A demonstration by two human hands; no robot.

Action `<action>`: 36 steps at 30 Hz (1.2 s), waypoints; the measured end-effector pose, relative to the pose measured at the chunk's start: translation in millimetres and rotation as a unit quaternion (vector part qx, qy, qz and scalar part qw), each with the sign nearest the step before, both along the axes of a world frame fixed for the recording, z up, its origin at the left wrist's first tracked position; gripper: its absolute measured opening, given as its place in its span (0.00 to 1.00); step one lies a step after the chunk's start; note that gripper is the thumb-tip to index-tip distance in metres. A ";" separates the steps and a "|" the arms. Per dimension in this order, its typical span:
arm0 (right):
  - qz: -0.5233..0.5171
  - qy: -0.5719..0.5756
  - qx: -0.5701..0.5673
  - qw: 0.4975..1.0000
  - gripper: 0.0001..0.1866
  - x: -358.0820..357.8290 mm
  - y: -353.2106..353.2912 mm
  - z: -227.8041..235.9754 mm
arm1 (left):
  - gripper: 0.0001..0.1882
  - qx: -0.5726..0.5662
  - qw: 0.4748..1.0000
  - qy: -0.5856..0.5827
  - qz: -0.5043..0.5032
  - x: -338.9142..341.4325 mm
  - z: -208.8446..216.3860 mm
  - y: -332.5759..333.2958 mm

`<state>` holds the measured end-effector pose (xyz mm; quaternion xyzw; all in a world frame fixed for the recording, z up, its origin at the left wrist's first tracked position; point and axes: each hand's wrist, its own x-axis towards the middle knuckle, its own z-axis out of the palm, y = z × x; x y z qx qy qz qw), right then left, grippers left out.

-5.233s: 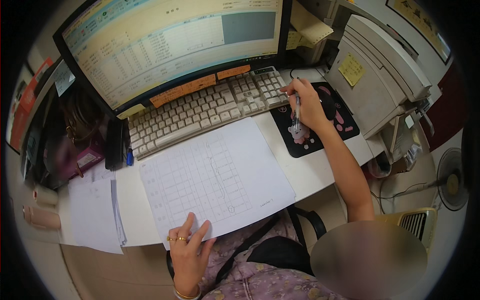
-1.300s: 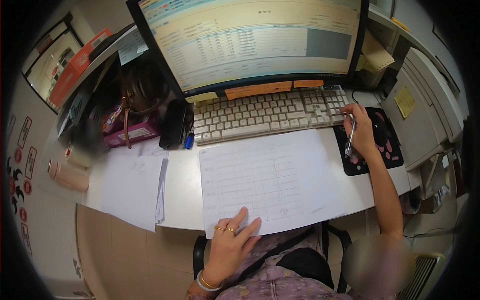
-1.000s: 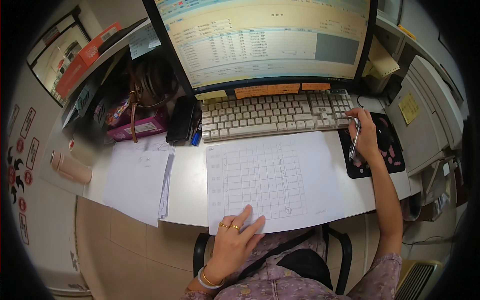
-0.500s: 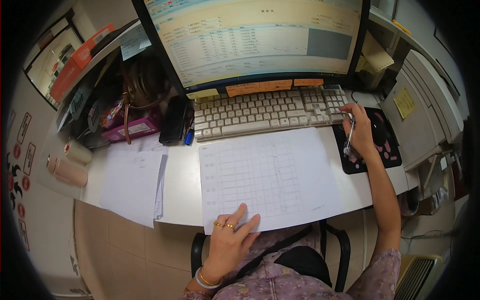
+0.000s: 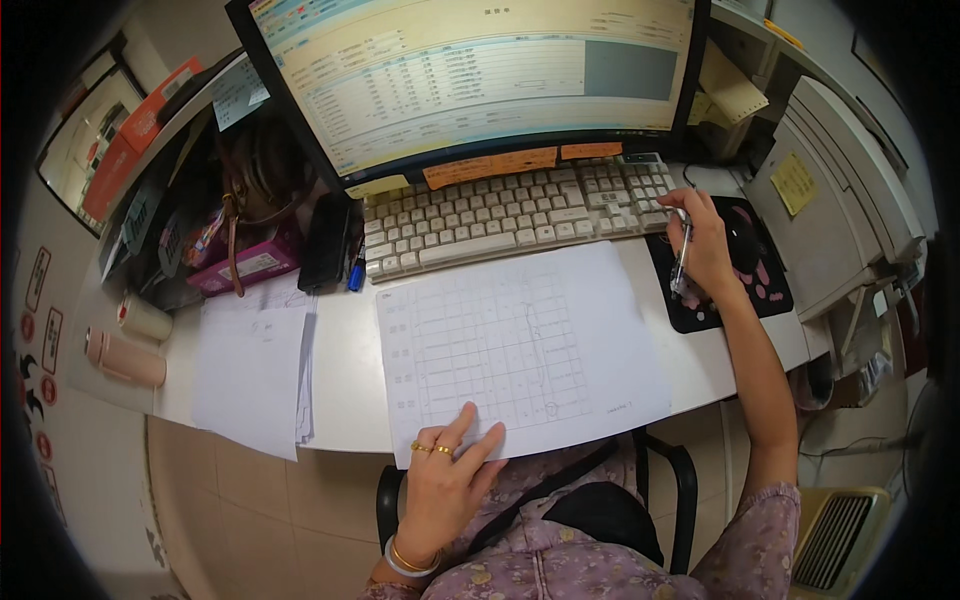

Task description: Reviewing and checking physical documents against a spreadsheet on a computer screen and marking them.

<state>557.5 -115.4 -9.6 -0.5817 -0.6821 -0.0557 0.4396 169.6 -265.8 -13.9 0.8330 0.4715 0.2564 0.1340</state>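
My left hand [image 5: 440, 495], with rings and bracelets, rests with fingers spread on the lower edge of a white sheet printed with a table grid [image 5: 620, 350]. In my right hand [image 5: 708, 248] a clear pen [image 5: 683, 262] is gripped, slanting down from the fingers. The fingertips of that hand reach the number pad at the right end of a beige keyboard [image 5: 470, 225]. Below the hand lies a black and pink mouse pad [image 5: 690, 318], with a dark mouse [image 5: 742, 243] just to the right. A lit monitor [image 5: 450, 90] behind the keyboard shows a form with rows.
At left lie a stack of papers [image 5: 245, 375], a blue-capped marker [image 5: 357, 273], a black device [image 5: 324, 245] and a purple box [image 5: 245, 268]. A pink bottle [image 5: 125, 357] stands at the far left. A printer-like machine [image 5: 830, 190] takes up the right side.
The whole view has shifted slightly, so the desk things appear a little further left. My left hand stays on the sheet; my right hand stays at the number pad with the pen.
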 end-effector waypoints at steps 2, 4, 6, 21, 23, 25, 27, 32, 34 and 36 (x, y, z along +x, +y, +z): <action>0.000 0.005 -0.014 1.000 0.12 -1.3 -0.1 1.4 | 0.23 -0.004 1.000 0.002 0.010 0.4 0.0 -0.9; 0.001 0.006 -0.013 1.000 0.12 -3.4 -0.3 2.6 | 0.23 -0.005 1.000 0.005 0.013 -0.1 -0.9 -2.3; 0.000 0.013 -0.024 1.000 0.12 -3.8 -0.8 3.9 | 0.24 -0.007 1.000 0.008 0.014 0.1 -2.0 -2.3; 0.043 0.016 -0.012 0.999 0.13 -1.6 3.5 -1.3 | 0.26 0.009 1.000 0.018 0.018 0.5 -3.1 -2.1; 0.073 -0.004 -0.041 0.996 0.11 -10.4 1.7 2.1 | 0.26 0.005 1.000 0.023 0.020 0.1 -1.4 -2.4; 0.107 -0.013 -0.047 0.993 0.11 -12.2 6.1 -1.5 | 0.25 -0.005 1.000 0.023 0.020 -0.6 -2.6 -2.7; 0.144 -0.021 -0.053 0.988 0.11 -16.9 9.1 -2.7 | 0.25 -0.015 0.999 0.024 0.023 -0.9 -3.6 -2.8; 0.117 -0.139 -0.027 0.983 0.12 -22.4 10.1 -7.1 | 0.24 -0.020 0.999 0.021 0.015 0.2 -3.1 -3.5; 0.107 -0.105 -0.025 0.988 0.12 -21.1 9.2 -6.5 | 0.24 -0.019 0.999 0.021 0.018 0.1 -2.1 -4.2; 0.087 -0.058 -0.006 0.995 0.12 -19.8 6.3 -1.7 | 0.24 -0.018 0.999 0.020 0.020 -0.7 -1.7 -4.5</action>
